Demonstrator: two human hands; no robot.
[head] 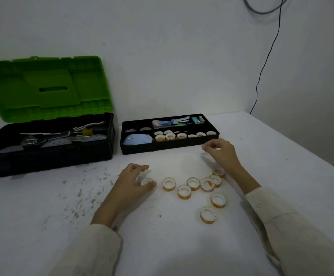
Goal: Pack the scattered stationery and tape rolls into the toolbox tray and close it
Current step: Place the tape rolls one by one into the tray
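A small tape roll [146,181] lies flat on the white counter [182,246], directly under my left hand [131,183]. My left fingers [142,167] arch over it, thumb on its near side and fingertips on its far side, closing around it; I cannot tell whether they already grip it.

Just to the right of those fingers, seven more loose tape rolls [193,183] are scattered on the counter. Most lie flat, hole upward; one in the cluster leans against a neighbour. The nearest lies just beside my left thumb. The rest trail rightward under and behind my right wrist.

My right hand [221,151] hovers farther away from me, just in front of the tray's near wall. Its fingers are loosely curled, thumb and forefinger nearly pinched, and I see nothing clearly held between them.

The black tray [168,147] lies beyond both hands, its long axis running left to right. Its front row already holds several tape rolls and a blue mouse [138,139]. The open toolbox [48,154], green lid [46,88] raised, stands to the far left of my left fingers.

My judgement: the left hand is better placed for this roll, which then must travel away and slightly right to reach the tray.
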